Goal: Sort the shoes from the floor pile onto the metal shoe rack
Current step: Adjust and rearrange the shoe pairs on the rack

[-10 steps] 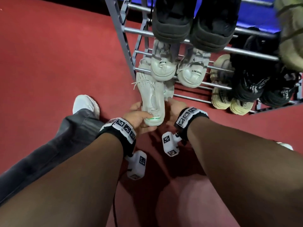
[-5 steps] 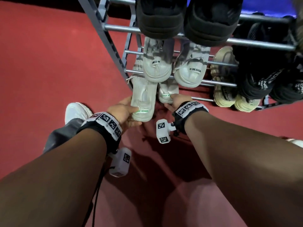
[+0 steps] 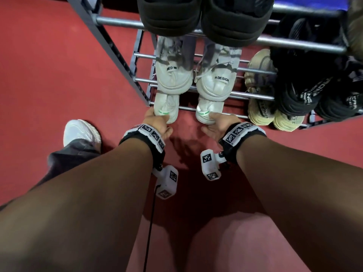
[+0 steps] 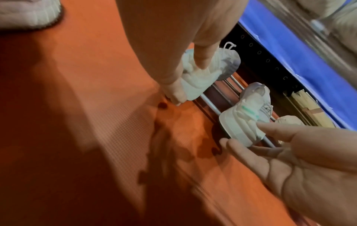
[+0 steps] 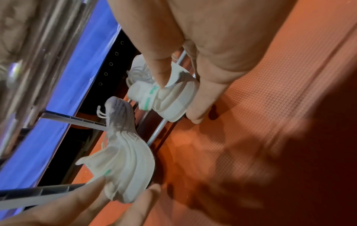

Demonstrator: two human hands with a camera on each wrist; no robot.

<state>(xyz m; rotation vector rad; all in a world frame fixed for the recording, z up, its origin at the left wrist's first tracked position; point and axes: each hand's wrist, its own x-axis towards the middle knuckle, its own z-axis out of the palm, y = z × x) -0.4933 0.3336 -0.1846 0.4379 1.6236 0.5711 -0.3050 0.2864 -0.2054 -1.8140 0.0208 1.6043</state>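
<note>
"=DESIGN" legible on a grey-white shoe one tier up. White knit sneakers with green heel stripes on the rack's bottom rails: left sneaker pinched at the heel by left hand, right sneaker likewise by right hand. Laces visible only in wrist views.

White sneakers' toes hidden under upper pair, rack top cropped

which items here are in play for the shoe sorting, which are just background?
In play:
left hand on left white sneaker
right hand on right white sneaker
metal shoe rack

Background:
black slippers
grey-white sneakers
beige shoes
black sneakers
</note>
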